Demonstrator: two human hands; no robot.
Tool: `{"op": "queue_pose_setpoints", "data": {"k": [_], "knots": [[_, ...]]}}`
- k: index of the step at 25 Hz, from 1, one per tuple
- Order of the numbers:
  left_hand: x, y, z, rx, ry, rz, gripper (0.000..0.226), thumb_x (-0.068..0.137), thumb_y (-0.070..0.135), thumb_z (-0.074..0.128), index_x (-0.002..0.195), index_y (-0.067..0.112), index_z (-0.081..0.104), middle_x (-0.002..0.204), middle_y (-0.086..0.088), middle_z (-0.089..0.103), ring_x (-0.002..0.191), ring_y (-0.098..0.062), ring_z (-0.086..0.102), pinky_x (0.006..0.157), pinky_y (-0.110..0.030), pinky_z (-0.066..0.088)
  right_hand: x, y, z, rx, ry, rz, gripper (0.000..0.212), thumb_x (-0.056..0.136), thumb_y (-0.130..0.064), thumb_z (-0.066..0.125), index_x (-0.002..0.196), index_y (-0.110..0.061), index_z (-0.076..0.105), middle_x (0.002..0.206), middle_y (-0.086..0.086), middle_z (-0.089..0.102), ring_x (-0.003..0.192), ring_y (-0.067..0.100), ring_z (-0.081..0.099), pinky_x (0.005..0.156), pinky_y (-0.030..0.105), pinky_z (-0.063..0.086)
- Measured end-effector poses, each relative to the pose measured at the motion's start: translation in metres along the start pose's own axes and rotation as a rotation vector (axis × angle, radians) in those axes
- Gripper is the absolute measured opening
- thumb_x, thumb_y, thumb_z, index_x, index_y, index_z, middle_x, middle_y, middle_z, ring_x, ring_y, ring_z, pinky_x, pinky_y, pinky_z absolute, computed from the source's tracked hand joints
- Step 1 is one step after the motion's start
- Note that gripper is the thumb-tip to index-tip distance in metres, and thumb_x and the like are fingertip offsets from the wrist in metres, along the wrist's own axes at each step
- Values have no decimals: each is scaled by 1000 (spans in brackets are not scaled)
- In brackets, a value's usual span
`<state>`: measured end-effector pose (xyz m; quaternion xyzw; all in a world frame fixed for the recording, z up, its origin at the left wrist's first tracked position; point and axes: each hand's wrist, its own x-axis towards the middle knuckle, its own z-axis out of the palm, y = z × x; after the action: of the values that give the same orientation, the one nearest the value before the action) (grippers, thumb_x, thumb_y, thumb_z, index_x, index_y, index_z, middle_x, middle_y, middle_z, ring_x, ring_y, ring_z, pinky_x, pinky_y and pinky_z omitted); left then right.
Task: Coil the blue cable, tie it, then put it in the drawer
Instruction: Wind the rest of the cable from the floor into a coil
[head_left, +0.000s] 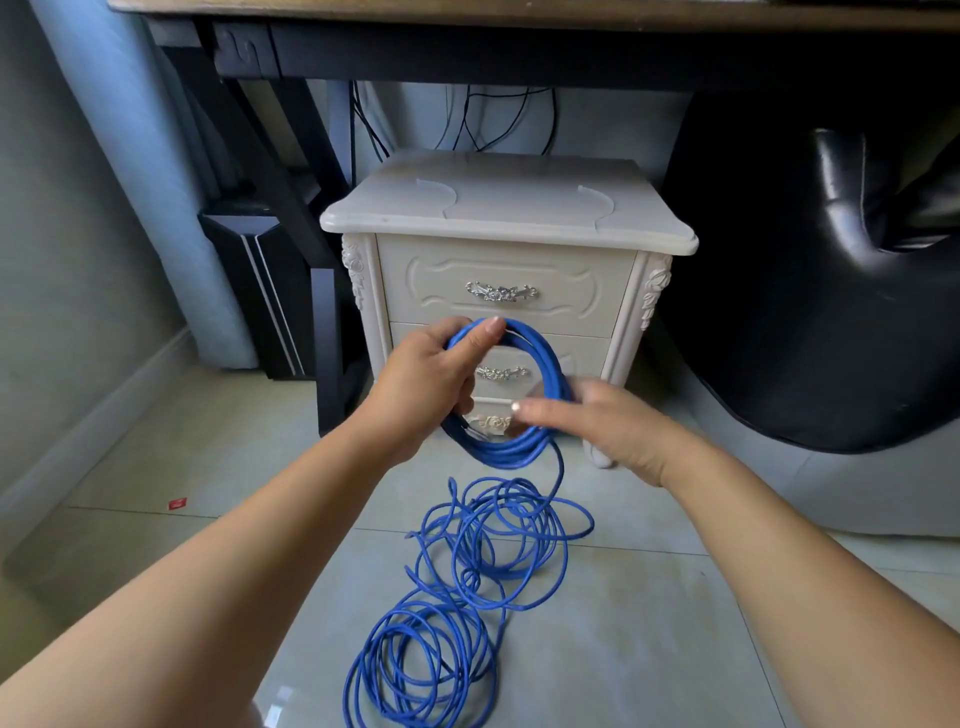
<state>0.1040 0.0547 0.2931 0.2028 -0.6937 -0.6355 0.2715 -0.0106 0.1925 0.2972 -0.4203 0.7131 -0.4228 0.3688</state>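
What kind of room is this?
Probably a room at home, maybe a study or bedroom: a white nightstand stands by a desk, wires hang behind, and the floor is tiled.

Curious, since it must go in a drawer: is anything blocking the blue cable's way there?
Only the drawers themselves: their fronts are shut. Nothing else stands between the blue cable coil in the left hand and the nightstand.

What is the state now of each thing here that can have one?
Long blue cable: partly coiled, the rest loose on the tiled floor.
Left hand: grips the coil.
Right hand: fingers straight, at the coil, blurred.
Upper cream drawer: closed.
Second cream drawer: closed.
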Motion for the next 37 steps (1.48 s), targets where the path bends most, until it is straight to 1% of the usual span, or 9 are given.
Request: {"op": "queue_pose_setpoints", "data": {"k": [3,7,11,15,19,28,32,34,37], "knots": [[1,3,-4,-98,118,9,40,98,32,55,59,26,56,53,7,30,42,-9,28,46,-24,31,5,10,2,-88,18,3,54,65,-65,69,95,-21,71,89,-11,74,82,-3,66,84,19,45],[4,4,1,-265,315,-30,41,99,36,53,59,26,55,51,9,28,41,-9,26,44,-22,32,17,4,13,28,219,-52,26,86,-53,64,93,-28,59,70,-12,53,61,5,50,61,20,43],[1,-7,14,-319,409,-84,39,99,43,51,65,22,50,47,11,32,40,-9,33,52,-29,36,21,-1,22,379,270,-41,13,98,-28,55,91,-18,60,73,-6,63,68,11,54,64,26,38],[-2,-18,16,-160,284,-143,47,96,55,49,67,17,50,53,5,50,58,-18,53,69,-35,39,17,-4,17,540,354,-62,15,98,-19,55,85,-14,55,50,-1,55,65,21,67,74,38,50],[-7,-11,6,-347,-89,-213,29,92,38,61,86,10,61,67,-2,55,62,-17,59,75,-36,50,14,-2,8,304,486,-61,14,95,-17,58,82,-12,57,43,4,47,47,17,59,43,19,45],[-15,8,2,547,-234,22,24,89,43,64,76,23,61,47,10,47,46,-11,48,48,-20,43,7,-5,13,-351,284,-138,6,87,-10,56,85,-13,61,56,-2,57,44,7,59,50,18,47],[-15,8,5,413,-110,135,25,90,38,63,71,22,59,45,11,42,47,-10,38,51,-28,34,0,-11,6,-79,294,-181,4,88,-12,65,89,-14,62,71,4,66,62,17,68,54,27,57],[-13,6,5,284,-54,116,25,90,36,63,71,20,58,49,9,38,47,-12,34,51,-29,34,-4,-11,3,119,208,-127,13,89,-18,68,100,-13,63,84,4,71,67,8,68,47,14,49],[-8,2,1,82,36,57,32,91,33,63,81,2,59,57,-1,29,47,-14,26,46,-26,29,-1,4,1,-112,65,-22,44,82,-58,64,96,-17,66,95,6,73,84,6,67,78,18,49]]}}
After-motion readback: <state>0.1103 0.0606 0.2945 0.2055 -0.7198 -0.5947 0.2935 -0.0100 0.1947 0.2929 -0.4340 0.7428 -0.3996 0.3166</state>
